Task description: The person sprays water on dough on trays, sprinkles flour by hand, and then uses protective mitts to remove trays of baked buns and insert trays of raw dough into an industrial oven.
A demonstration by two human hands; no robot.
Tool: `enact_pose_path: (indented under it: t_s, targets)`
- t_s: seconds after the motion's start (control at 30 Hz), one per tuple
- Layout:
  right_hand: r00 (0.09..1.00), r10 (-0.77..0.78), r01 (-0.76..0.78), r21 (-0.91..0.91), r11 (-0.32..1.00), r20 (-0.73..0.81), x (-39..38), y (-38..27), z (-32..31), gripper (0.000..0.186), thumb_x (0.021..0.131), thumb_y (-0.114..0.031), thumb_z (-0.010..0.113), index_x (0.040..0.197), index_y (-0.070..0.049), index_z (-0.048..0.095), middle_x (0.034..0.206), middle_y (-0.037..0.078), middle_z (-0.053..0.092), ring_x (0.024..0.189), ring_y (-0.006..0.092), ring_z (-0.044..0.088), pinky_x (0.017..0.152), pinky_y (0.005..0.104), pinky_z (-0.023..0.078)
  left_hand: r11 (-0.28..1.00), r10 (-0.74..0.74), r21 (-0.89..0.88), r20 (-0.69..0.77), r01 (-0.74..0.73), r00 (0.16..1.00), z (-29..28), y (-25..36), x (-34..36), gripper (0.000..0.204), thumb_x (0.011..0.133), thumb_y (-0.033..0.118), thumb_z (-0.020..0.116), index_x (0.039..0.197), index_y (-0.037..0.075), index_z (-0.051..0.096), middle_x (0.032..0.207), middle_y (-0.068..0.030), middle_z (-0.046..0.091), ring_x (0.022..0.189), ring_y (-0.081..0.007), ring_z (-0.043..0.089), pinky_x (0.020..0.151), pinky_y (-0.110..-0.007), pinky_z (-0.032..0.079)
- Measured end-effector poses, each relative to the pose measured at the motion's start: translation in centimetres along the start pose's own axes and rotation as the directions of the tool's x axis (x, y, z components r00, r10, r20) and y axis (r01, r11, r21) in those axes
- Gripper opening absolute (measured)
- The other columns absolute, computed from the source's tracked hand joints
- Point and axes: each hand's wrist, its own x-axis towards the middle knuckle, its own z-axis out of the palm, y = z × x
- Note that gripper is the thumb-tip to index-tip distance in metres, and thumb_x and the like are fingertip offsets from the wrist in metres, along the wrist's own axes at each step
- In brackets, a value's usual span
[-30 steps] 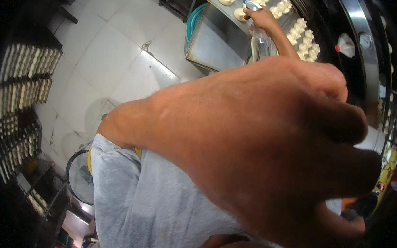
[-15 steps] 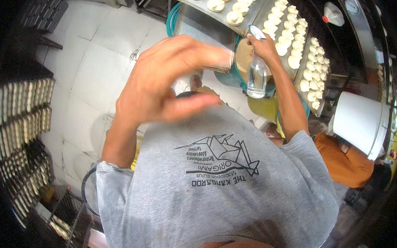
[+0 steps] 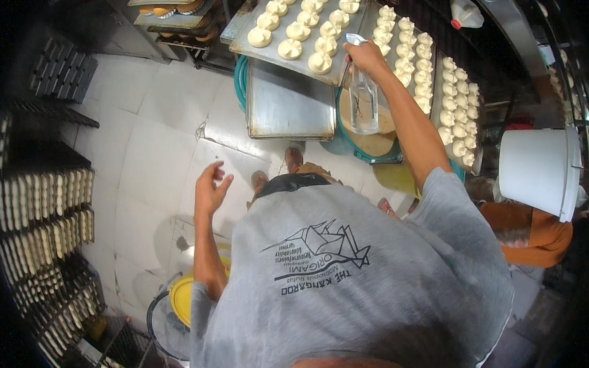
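So the right hand [image 3: 364, 57] has its fingers clamped round the neck of a clear spray bottle [image 3: 365, 108], just beside the near right corner of the left metal tray [image 3: 302, 66]. The bottle's body hangs in front of a teal-rimmed tub [image 3: 399, 156] with tan stuff in it, tho I can't tell how high above it. That tray carries rows of swirly pale dough pieces [image 3: 290, 49], some right up by its near edge. Two more loaded trays sit past its right edge, and the right arm reaches across the near end of the middle tray [image 3: 394, 41]. Under the left tray's near edge there's a bare metal tray [image 3: 291, 105]. Left hand [image 3: 211, 185] just hangs free over the tiled floor [image 3: 159, 132], fingers loosely curled, thumb apart from them, well away from the trays
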Motion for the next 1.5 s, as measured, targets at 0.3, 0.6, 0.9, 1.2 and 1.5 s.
enact_pose_path:
  t_s: [0.3,0.6,0.9,1.2,1.5]
  targets:
    - [0.997,0.053,-0.062,0.185,0.981,0.05,5.2,-2.9,-2.8,0.029,0.089,-0.026,0.064,0.092,0.003,0.064,0.073,0.009,0.065,0.048,0.0192,0.058,0.048,0.0339,0.049,0.959,-0.264,-0.113,-0.038,0.259,0.964,3.3,-5.7,-3.3,0.043,0.082,0.017,0.075,0.12,0.002,0.063,0.088,-0.0093,0.066,0.076,-0.0157,0.06,0.07,-0.03,0.051]
    - [0.998,0.058,-0.06,0.117,0.991,0.019,12.3,-1.7,-5.7,0.027,0.087,-0.024,0.062,0.089,0.003,0.065,0.074,0.011,0.066,0.051,0.0216,0.06,0.05,0.0357,0.05,0.924,-0.352,-0.189,-0.077,0.333,0.933,5.2,-6.4,-2.5,0.042,0.084,0.02,0.074,0.119,0.001,0.063,0.085,-0.0056,0.064,0.074,-0.0117,0.058,0.07,-0.026,0.05]
    - [0.997,0.055,-0.058,0.056,0.997,0.054,15.1,-2.4,-7.7,0.027,0.083,-0.025,0.063,0.082,0.002,0.067,0.072,0.011,0.066,0.054,0.0228,0.063,0.053,0.0358,0.051,0.885,-0.41,-0.274,-0.073,0.377,0.909,6.2,-5.9,-2.9,0.039,0.087,0.017,0.071,0.12,-0.002,0.061,0.086,-0.0034,0.062,0.072,-0.0086,0.055,0.069,-0.023,0.047]
    - [0.997,0.067,-0.063,0.09,0.994,-0.042,9.9,0.3,-10.2,0.032,0.085,-0.028,0.064,0.091,0.004,0.067,0.078,0.013,0.068,0.056,0.0224,0.063,0.055,0.0368,0.052,0.927,-0.325,-0.203,-0.016,0.315,0.946,5.8,-7.9,-1.1,0.04,0.087,0.017,0.072,0.119,-0.003,0.061,0.085,-0.0031,0.061,0.068,-0.0064,0.052,0.063,-0.022,0.045]
    - [0.977,0.215,-0.215,-0.044,0.976,-0.001,-5.9,6.2,-8.6,0.032,0.089,-0.031,0.061,0.091,0.0,0.065,0.074,0.007,0.066,0.049,0.0168,0.059,0.052,0.0328,0.048,0.928,-0.288,-0.209,0.122,0.309,0.95,4.8,-9.8,1.0,0.042,0.086,0.019,0.072,0.122,-0.001,0.061,0.088,-0.0031,0.062,0.073,-0.0072,0.053,0.066,-0.022,0.046]
